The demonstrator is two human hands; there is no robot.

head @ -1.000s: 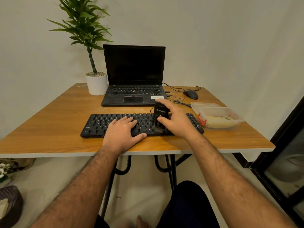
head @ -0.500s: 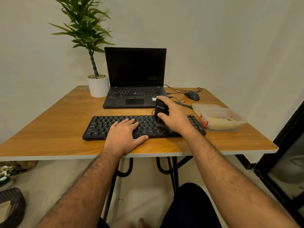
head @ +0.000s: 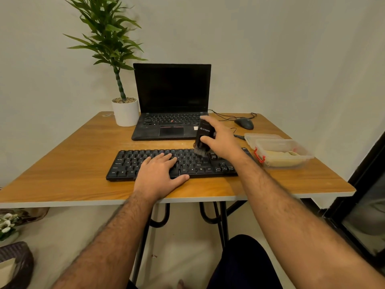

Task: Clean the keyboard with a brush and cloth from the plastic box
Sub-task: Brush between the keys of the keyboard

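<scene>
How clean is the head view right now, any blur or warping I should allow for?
Head view: right hand and brush are motion-smeared; keyboard and left hand stay sharp; wide-angle lens bows the table edges; lighting soft, no glare.

One view only, head-worn, wide-angle. Looks forward and down from above the seated person's lap across the table [head: 62, 163] toward the wall. Both forearms enter from the bottom edge; the keyboard [head: 158, 163] sits mid-frame at arm's reach, the laptop [head: 171, 101] behind it. Floor and table legs show beneath. Straight edges bow near the frame borders.
</scene>
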